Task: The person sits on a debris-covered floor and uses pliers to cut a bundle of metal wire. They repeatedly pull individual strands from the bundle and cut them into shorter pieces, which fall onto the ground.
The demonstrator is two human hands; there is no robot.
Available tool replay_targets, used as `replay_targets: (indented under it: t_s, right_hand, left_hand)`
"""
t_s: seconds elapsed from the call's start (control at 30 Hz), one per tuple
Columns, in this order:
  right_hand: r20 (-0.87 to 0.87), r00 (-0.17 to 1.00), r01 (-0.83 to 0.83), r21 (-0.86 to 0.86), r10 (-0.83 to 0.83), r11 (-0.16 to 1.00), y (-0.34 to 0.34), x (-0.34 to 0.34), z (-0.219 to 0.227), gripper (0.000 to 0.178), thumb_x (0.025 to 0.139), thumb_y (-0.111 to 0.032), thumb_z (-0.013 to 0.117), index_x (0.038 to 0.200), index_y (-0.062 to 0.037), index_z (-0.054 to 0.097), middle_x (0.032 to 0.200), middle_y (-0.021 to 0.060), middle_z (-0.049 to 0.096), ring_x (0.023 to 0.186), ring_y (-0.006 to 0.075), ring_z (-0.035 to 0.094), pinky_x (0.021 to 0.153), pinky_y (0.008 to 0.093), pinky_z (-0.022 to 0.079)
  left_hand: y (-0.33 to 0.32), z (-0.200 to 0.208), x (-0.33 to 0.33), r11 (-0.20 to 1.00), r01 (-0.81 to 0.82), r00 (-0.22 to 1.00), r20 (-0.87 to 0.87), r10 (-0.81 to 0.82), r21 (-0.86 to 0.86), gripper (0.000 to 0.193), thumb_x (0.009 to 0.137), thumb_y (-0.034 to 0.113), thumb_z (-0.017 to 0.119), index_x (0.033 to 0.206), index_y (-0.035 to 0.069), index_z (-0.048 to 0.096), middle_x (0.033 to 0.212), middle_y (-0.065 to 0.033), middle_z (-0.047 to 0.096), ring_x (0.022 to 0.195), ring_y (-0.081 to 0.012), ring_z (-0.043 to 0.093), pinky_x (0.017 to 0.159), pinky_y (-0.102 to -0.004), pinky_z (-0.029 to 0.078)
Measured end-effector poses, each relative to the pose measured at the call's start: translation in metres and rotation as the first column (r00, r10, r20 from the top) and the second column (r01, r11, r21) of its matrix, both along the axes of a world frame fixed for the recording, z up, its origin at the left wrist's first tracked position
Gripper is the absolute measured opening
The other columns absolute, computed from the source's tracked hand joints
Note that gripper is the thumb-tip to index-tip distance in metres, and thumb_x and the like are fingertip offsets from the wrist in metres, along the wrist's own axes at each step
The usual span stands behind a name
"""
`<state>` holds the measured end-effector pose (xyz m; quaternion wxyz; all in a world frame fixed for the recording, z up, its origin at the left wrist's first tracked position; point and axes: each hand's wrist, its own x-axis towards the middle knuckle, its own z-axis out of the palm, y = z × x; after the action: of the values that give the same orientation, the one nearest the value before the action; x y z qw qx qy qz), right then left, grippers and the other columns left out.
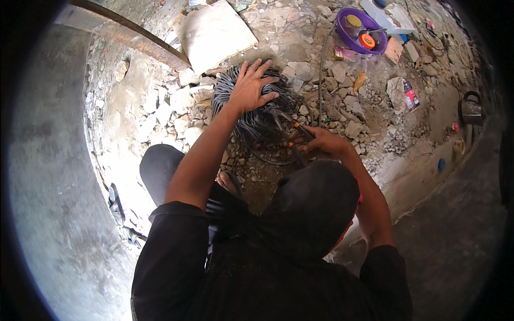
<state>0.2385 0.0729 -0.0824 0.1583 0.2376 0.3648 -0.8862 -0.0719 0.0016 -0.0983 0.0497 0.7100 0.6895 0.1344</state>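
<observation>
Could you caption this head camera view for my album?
Left hand on a dark cable coil, right hand holding a plier-like tool, amid rubble.

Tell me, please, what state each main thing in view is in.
Dark wire coil, wound in many loops.
Left grip, spread open on the coil.
Pliers-like tool, held; too small to tell whether its jaws are shut.
Right grip, closed on the tool.
Purple basin, upright, holding several items.
Pale board, lying among rubble.
</observation>
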Motion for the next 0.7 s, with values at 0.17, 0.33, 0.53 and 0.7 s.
replay_targets:
  t_s: [0.17, 0.33, 0.53, 0.7]
  right_hand:
    - [0.054, 0.985, -0.174, 0.255, 0.166, 0.951, 0.023, -0.001, 0.003, 0.051, 0.086, 0.0, 0.066, 0.136, -0.0059, 0.06, 0.123, 0.0048, 0.069, 0.104, 0.0144, 0.065, 0.084, 0.0324, 0.056]
    - [0.024, 0.977, -0.211, 0.274, 0.213, 0.938, 0.027, -0.004, -0.001, 0.052, 0.086, -0.002, 0.067, 0.137, -0.0054, 0.06, 0.124, 0.0074, 0.068, 0.101, 0.0156, 0.064, 0.079, 0.0338, 0.056]
    - [0.042, 0.99, -0.136, 0.133, 0.131, 0.982, 0.024, -0.018, 0.004, 0.054, 0.085, -0.001, 0.068, 0.137, -0.0068, 0.057, 0.118, 0.0067, 0.066, 0.097, 0.017, 0.064, 0.08, 0.0343, 0.057]
    - [0.031, 0.979, -0.205, 0.155, 0.202, 0.966, 0.027, -0.018, -0.002, 0.055, 0.081, 0.002, 0.068, 0.134, -0.0085, 0.057, 0.11, 0.0042, 0.065, 0.095, 0.017, 0.064, 0.081, 0.0347, 0.057]
  left_hand:
    - [0.001, -0.001, 0.001, 0.987, -0.162, 0.987, 0.011, 0.162, 0.015, 0.087, 0.084, 0.073, 0.069, 0.154, 0.025, 0.05, 0.166, -0.025, 0.028, 0.155, -0.0451, 0.024, 0.125, -0.0656, 0.007]
    - [0.003, 0.001, -0.002, 0.987, -0.144, 0.99, -0.008, 0.144, -0.072, 0.087, 0.085, 0.075, 0.067, 0.153, 0.023, 0.051, 0.161, -0.0241, 0.036, 0.154, -0.0418, 0.027, 0.125, -0.0665, 0.01]
    - [0.002, 0.002, -0.007, 0.989, -0.135, 0.991, -0.006, 0.135, -0.061, 0.082, 0.086, 0.073, 0.068, 0.148, 0.022, 0.056, 0.158, -0.0196, 0.042, 0.152, -0.0396, 0.031, 0.124, -0.0666, 0.011]
    - [0.002, 0.003, -0.005, 0.992, -0.121, 0.993, 0.003, 0.122, -0.035, 0.078, 0.086, 0.07, 0.069, 0.145, 0.021, 0.059, 0.155, -0.018, 0.045, 0.151, -0.0385, 0.033, 0.124, -0.0665, 0.011]
